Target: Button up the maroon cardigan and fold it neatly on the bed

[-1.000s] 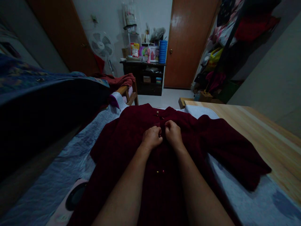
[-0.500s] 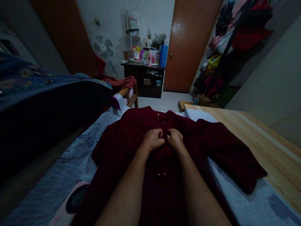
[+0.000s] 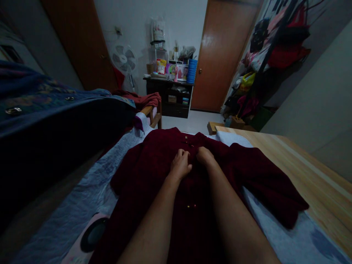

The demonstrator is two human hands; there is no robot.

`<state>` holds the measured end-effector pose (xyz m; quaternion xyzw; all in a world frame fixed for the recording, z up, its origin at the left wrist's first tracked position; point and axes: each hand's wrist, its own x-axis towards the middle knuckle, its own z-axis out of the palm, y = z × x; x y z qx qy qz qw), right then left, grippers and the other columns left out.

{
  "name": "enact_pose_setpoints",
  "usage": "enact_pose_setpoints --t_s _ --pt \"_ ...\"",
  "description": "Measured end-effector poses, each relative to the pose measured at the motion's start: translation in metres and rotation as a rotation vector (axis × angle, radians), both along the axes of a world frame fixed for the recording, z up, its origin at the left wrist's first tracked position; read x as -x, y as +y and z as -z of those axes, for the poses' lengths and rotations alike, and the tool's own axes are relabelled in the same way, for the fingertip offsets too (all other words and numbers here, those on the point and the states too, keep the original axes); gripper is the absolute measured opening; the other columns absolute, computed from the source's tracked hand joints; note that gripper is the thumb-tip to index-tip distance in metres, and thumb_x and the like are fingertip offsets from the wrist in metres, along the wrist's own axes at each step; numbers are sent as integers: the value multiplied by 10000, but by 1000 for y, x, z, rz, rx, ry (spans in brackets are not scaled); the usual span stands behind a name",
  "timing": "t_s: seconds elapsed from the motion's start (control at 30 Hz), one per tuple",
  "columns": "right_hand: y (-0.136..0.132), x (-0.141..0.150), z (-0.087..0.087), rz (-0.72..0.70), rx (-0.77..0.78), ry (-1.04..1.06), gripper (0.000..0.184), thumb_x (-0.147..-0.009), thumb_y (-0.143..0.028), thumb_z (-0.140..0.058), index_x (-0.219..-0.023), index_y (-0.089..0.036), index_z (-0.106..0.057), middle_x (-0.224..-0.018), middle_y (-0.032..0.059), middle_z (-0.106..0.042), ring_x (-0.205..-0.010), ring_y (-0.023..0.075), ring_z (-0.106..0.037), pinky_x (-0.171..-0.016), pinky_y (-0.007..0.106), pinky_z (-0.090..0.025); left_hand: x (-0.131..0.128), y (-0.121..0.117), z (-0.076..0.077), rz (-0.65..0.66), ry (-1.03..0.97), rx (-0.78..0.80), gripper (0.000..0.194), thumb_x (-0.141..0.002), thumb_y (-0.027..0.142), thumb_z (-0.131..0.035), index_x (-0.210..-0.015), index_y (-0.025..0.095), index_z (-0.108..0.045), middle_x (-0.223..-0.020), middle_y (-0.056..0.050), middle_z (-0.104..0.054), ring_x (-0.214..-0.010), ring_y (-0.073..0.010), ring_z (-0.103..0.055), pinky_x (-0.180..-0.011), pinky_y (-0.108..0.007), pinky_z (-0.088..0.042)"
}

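A dark red garment (image 3: 148, 172) with sleeves lies spread front up across the bed-like surface, its collar at the far end. Small shiny fasteners (image 3: 191, 206) show down its middle, and more sit near the collar. My left hand (image 3: 180, 164) rests on the left side of the front opening, fingers bent down into the cloth, thumb toward the middle. Across a small gap, my right hand (image 3: 205, 156) is curled closed on the right side of the opening. The fingertips of the right hand are hidden, and the dim light blurs what lies between the hands.
Patterned light blue cloth (image 3: 90, 183) lies under the garment. A pink object with a dark round part (image 3: 95, 234) lies at lower left. Wooden boards (image 3: 297, 157) run along the right. Denim-blue clothing (image 3: 55, 97) hangs close on the left. A fan (image 3: 125, 58) and a dark cabinet (image 3: 176, 108) stand behind.
My left hand has loosened its curl a little, with its fingers more raised and apart. My right hand has turned slightly and stays closed. The whole view has shifted slightly.
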<state>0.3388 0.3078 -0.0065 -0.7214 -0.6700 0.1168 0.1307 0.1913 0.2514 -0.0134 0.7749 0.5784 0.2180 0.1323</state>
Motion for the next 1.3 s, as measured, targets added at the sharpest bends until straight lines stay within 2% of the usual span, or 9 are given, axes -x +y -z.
enact_pose_setpoints --t_s 0.07,0.17,0.3,0.43,0.7,0.87,0.97,1.13,1.3 --pt "8 1 -5 -19 -27 2 287 -806 -136 -506 -1026 -164 -688 -1041 153 -689 -1003 257 -633 -869 352 -451 -1 0 2 -32 -8 29 562 -736 214 -622 -1287 260 -526 -1390 -92 -393 -1129 -242 -550 -969 -337 -445" --pt "16 4 -3 -64 -83 33 375 -834 -135 -472 -1166 -216 -625 -1213 88 -629 -1112 216 -574 -937 304 -411 -5 -1 4 -55 52 104 518 -775 179 -547 -1276 307 -562 -1494 -80 -308 -1183 -280 -536 -1001 -383 -423" --pt "16 9 15 -16 -69 66 481 -857 -187 -477 -1334 -250 -491 -1337 59 -538 -1194 230 -494 -972 334 -387 -11 -2 5 -102 131 113 463 -809 234 -526 -1269 253 -579 -1475 -133 -373 -1124 -305 -580 -944 -408 -456" --pt "15 15 26 54 -47 13 528 -872 -275 -506 -1394 -291 -427 -1342 79 -498 -1197 276 -446 -970 396 -365 -13 0 5 -156 105 50 354 -847 306 -542 -1160 160 -622 -1297 -144 -561 -1063 -252 -608 -917 -332 -460" --pt "16 21 20 110 -70 -33 310 -879 -279 -497 -1166 -274 -614 -1163 116 -561 -1091 296 -468 -872 415 -368 -5 6 4 -256 -78 -90 65 -807 236 -626 -864 206 -612 -909 -43 -671 -870 -196 -610 -803 -290 -432" --pt "12 20 19 137 -130 31 307 -857 -152 -435 -1107 -222 -598 -1110 117 -613 -1032 256 -510 -856 368 -372 -4 0 -9 -327 -23 -195 299 -730 191 -637 -1022 237 -588 -880 -43 -667 -938 -251 -547 -879 -383 -379" --pt "12 16 14 121 -172 136 287 -812 -141 -445 -1040 -213 -603 -1024 83 -652 -939 216 -557 -816 309 -388 -2 -1 -14 -251 14 -223 203 -737 216 -612 -937 240 -629 -878 -54 -660 -974 -274 -517 -945 -444 -336" --pt "5 8 2 51 -286 330 222 -754 -195 -458 -911 -226 -611 -798 14 -647 -755 176 -573 -732 267 -402 0 4 -14 -231 -74 -198 186 -726 100 -510 -847 219 -587 -968 -59 -586 -839 -194 -558 -777 -307 -425" --pt "-10 3 6 -20 -325 537 197 -680 -220 -465 -820 -215 -604 -691 -18 -591 -658 151 -541 -667 255 -419 0 7 -12 -176 -186 -188 300 -662 3 -457 -833 237 -533 -873 -23 -604 -849 -186 -558 -805 -282 -425"
